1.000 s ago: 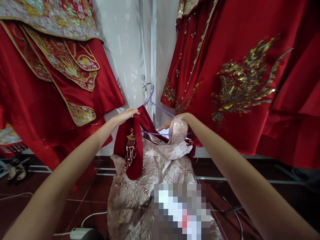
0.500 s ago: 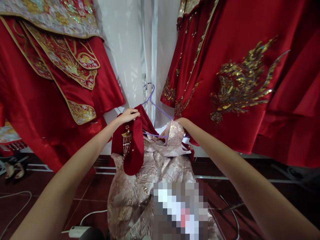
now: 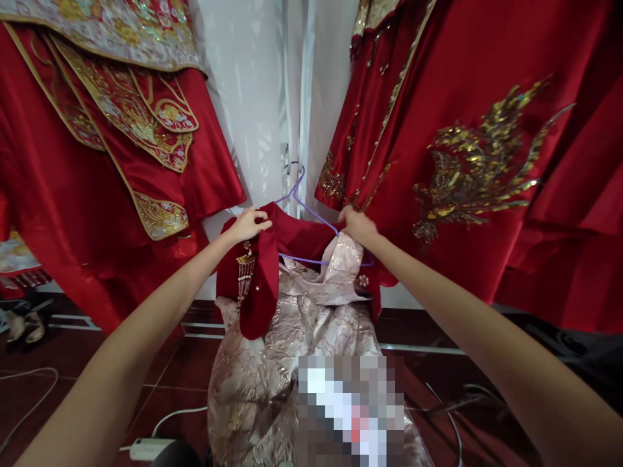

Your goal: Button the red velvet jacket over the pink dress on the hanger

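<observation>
A pale pink brocade dress [image 3: 272, 363] with a dark red collar piece [image 3: 257, 285] hangs in front of me on a purple wire hanger [image 3: 304, 207]. My left hand [image 3: 248, 225] is closed on the left shoulder of the red piece, just above a gold tassel ornament [image 3: 244, 269]. My right hand [image 3: 357, 224] is closed on the red fabric at the hanger's right shoulder, above a fold of pink brocade. The hanger's hook sits against a white pole [image 3: 294, 104].
Red robes with gold embroidery hang close on the left [image 3: 111, 162] and right [image 3: 467, 162]. The floor is dark red tile [image 3: 73, 363] with white cables and a power strip [image 3: 146, 447]. Shoes [image 3: 22, 324] lie at the far left. A blurred patch covers the lower centre.
My right hand rose from the pink brocade fold to the hanger's right shoulder and closed on red fabric, which now stretches along the hanger. My left hand kept its hold.
</observation>
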`<state>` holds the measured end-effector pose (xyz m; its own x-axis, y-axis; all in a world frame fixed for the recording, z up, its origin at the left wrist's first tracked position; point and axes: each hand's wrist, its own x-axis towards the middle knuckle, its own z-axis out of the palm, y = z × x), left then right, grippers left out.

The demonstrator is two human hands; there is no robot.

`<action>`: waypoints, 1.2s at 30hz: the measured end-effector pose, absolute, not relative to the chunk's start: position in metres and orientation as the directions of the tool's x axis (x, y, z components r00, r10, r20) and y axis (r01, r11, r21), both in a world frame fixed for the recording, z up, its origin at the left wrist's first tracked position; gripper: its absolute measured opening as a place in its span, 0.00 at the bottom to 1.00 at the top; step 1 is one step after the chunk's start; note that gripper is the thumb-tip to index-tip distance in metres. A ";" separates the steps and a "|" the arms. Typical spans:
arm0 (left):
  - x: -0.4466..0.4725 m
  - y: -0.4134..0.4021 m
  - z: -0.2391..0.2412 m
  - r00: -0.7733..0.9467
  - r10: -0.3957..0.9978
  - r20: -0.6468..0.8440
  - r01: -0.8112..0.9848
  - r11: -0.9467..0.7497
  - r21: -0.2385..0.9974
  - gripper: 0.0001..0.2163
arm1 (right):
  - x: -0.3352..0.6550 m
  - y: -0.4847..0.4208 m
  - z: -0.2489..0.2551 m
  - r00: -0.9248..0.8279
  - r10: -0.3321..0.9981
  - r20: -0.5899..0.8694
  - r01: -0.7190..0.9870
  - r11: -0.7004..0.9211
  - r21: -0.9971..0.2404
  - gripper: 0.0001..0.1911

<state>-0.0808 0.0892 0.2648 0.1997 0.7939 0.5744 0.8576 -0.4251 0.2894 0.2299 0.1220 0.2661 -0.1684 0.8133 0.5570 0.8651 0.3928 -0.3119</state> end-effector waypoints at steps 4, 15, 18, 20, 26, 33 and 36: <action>-0.071 0.085 0.256 0.161 0.832 0.530 0.938 -0.296 0.180 0.12 | 0.267 0.103 0.279 -0.059 0.708 0.704 0.945 0.266 -0.189 0.18; -0.040 0.064 0.256 0.128 0.915 0.382 0.991 -0.127 -0.029 0.16 | 0.292 0.056 0.318 -0.216 0.959 0.184 0.531 0.274 -0.802 0.09; -0.031 0.056 0.258 0.074 0.918 0.389 0.997 -0.070 -0.025 0.15 | 0.254 0.043 0.295 -0.359 0.931 0.067 0.374 0.210 -0.904 0.13; -0.025 0.051 0.257 0.038 0.916 0.400 0.999 -0.036 -0.014 0.14 | 0.224 0.035 0.274 -0.431 0.899 0.077 0.321 0.233 -0.918 0.15; -0.026 0.052 0.251 0.023 0.896 0.444 0.998 -0.047 0.042 0.11 | 0.154 0.019 0.236 -0.613 0.757 0.228 0.241 0.454 -0.858 0.11; -0.028 0.039 0.234 -0.022 0.693 0.721 0.958 -0.191 0.213 0.08 | 0.172 0.039 0.212 -0.262 0.782 0.565 0.485 0.613 -0.623 0.19; -0.018 0.032 0.229 0.028 0.769 0.638 0.871 -0.332 0.362 0.07 | 0.177 0.045 0.207 -0.270 0.751 0.603 0.336 0.660 -0.671 0.22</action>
